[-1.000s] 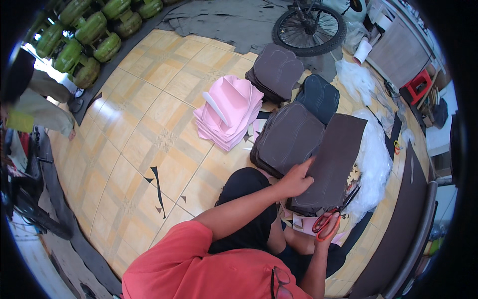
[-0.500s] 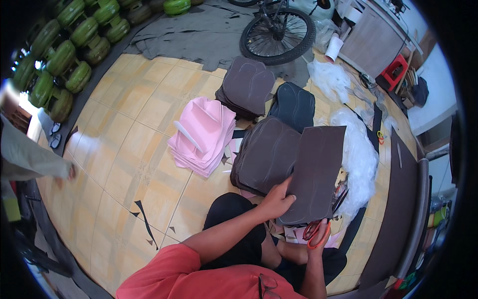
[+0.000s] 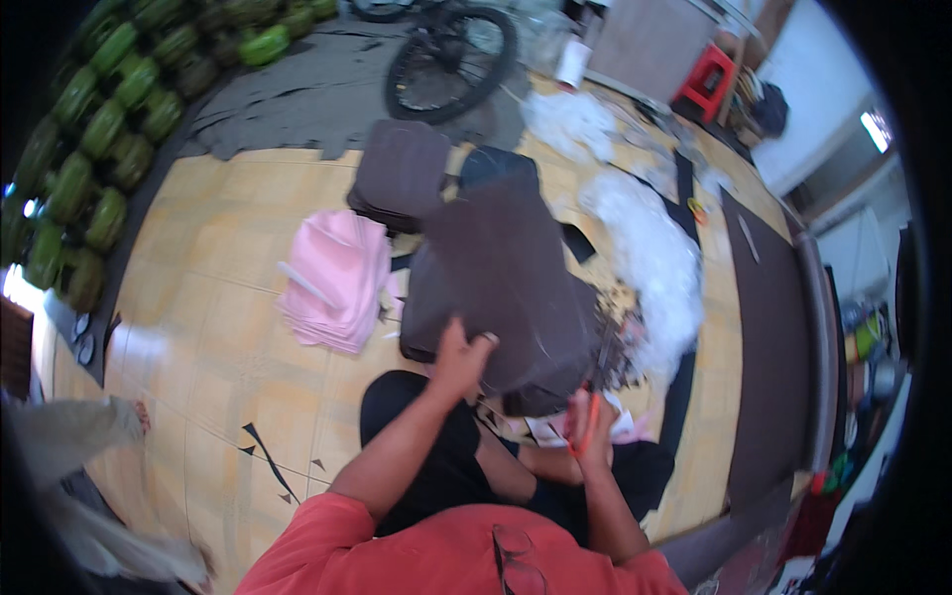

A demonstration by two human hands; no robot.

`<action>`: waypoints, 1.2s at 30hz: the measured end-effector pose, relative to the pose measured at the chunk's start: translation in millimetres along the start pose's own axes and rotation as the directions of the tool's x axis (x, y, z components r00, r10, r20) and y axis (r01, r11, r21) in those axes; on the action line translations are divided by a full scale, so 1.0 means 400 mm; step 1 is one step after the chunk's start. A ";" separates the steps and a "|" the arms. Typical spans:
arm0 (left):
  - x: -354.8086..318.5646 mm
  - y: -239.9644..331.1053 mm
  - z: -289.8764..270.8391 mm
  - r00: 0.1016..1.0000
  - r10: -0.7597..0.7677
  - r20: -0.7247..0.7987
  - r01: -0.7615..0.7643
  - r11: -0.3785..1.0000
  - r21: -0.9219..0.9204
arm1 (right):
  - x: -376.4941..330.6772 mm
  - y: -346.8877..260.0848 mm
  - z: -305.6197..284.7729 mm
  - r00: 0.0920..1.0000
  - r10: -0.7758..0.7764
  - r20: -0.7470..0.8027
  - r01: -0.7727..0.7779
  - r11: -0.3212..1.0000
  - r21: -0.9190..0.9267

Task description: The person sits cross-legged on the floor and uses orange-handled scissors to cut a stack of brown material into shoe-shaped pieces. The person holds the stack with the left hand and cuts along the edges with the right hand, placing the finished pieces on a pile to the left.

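Note:
A large dark brown sheet (image 3: pixel 511 288) with faint pale outlines is held up by my left hand (image 3: pixel 460 362), thumb on its face at the lower left. It hangs over a stack of dark brown pieces (image 3: pixel 421 309), hiding much of it. In my right hand (image 3: pixel 597 428) are orange-handled scissors (image 3: pixel 587 436), their blades pointing up beside the sheet's lower right edge. Motion blur hides whether the blades touch it. Farther off are another brown stack (image 3: pixel 402 169) and a dark blue-black stack (image 3: pixel 503 167). Pink sheets (image 3: pixel 337 268) lie piled to the left.
Crumpled clear plastic (image 3: pixel 650 268) lies to the right, with small dark scraps (image 3: pixel 623 347) beside it. Beyond is a long brown roll (image 3: pixel 815 347). A bicycle wheel (image 3: pixel 451 64) stands at the back, green gas cylinders (image 3: pixel 104 129) at left. Another person's leg (image 3: pixel 79 431) shows at left.
My view has shifted, blurring the picture. The brown sheet has swung left over the stack and leans differently. The scissors' blades, hidden before, now show beside it. The other person has stepped nearer.

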State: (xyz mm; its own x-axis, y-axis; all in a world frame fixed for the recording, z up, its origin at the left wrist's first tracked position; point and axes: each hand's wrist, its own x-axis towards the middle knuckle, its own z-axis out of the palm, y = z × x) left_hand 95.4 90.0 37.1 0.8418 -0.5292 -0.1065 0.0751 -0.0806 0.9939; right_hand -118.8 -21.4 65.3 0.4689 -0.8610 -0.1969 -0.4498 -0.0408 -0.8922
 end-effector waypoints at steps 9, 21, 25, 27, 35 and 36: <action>-0.060 0.123 0.036 0.998 0.060 -0.035 -0.069 0.781 -0.621 | -0.003 0.022 -0.009 0.964 -0.265 0.004 0.265 0.964 -0.020; -0.156 0.182 0.098 0.995 0.098 0.005 -0.080 0.837 -0.541 | 0.019 -0.061 -0.105 0.870 -0.493 -0.012 0.490 0.868 -0.080; -0.170 0.190 0.111 0.992 0.125 0.004 -0.105 0.846 -0.523 | 0.017 -0.053 -0.130 0.845 -0.534 -0.028 0.532 0.845 -0.055; -0.174 0.191 0.117 0.988 0.153 0.005 -0.131 0.858 -0.496 | 0.016 -0.044 -0.139 0.851 -0.525 -0.019 0.524 0.850 -0.051; -0.155 0.237 0.103 0.986 0.162 0.027 -0.132 0.881 -0.455 | 0.000 -0.019 -0.191 0.892 -0.431 0.136 0.428 0.902 0.053; -0.144 0.240 0.092 0.984 0.173 0.040 -0.137 0.883 -0.450 | -0.008 -0.023 -0.202 0.894 -0.416 0.166 0.412 0.909 0.055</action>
State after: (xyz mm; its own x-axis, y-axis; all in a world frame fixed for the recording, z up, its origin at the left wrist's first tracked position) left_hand 34.3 81.6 137.7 0.8199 -0.5687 0.0662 0.1914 0.3812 0.9044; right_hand -177.4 -59.3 107.0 0.7327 -0.6686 0.1272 -0.1736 -0.3642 -0.9150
